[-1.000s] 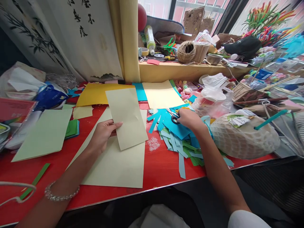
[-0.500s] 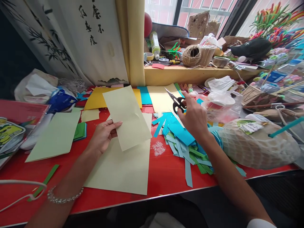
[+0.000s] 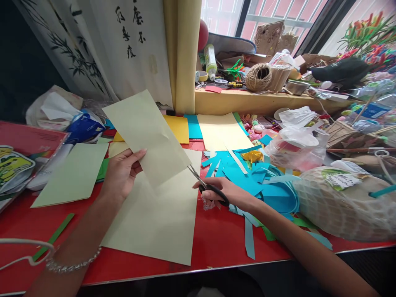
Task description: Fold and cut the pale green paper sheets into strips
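Observation:
My left hand [image 3: 123, 173] pinches the left edge of a pale green sheet of paper [image 3: 151, 136], which it holds up at a slant above the table. My right hand [image 3: 222, 192] grips black-handled scissors [image 3: 199, 180], fingers around the handles. The scissor tips meet the sheet's lower right edge, with the blades slightly apart. Under the raised sheet, a larger pale green sheet [image 3: 161, 231] lies flat on the red table [image 3: 213, 243]. Blue paper strips [image 3: 249, 231] are piled beneath and beyond my right forearm.
Folded pale green paper [image 3: 74, 173] and a green strip [image 3: 55, 235] lie at the left. Yellow [image 3: 177, 128] and cream paper [image 3: 221, 130] are at the back. A net-wrapped bundle [image 3: 343, 210] and plastic bags [image 3: 303, 136] crowd the right. Twine [image 3: 258, 78] sits on the sill.
My right hand has brought the scissors down and left to the sheet's edge, turning their tips leftward. My left hand has raised and tilted the sheet to the left. The view has shifted slightly.

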Demonstrator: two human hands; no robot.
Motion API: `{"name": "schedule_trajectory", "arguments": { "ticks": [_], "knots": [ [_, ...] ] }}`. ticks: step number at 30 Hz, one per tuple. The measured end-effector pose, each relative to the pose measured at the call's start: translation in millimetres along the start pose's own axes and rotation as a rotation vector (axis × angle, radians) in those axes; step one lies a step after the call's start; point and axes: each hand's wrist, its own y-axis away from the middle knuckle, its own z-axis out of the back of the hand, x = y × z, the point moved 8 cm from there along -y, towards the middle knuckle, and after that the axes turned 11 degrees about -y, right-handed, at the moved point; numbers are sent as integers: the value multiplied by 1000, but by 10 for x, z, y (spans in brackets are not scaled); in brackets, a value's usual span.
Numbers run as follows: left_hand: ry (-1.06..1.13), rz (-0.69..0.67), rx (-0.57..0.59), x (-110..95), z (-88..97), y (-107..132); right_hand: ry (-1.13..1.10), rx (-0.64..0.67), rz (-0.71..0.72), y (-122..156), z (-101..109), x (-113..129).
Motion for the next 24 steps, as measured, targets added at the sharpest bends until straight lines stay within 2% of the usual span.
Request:
{"name": "schedule_trajectory", "arguments": {
  "ticks": [6,14,24],
  "knots": [
    [51,-60,-41,-62,10,34,30,24,-22,7,-82,-65],
    [0,-101,31,-87,-141,147,-68,-51,20,-14,-25,-102],
    [5,-130,25,-100,-152,167,-79,-65,35,-5,-31,-66]
  ]
}}
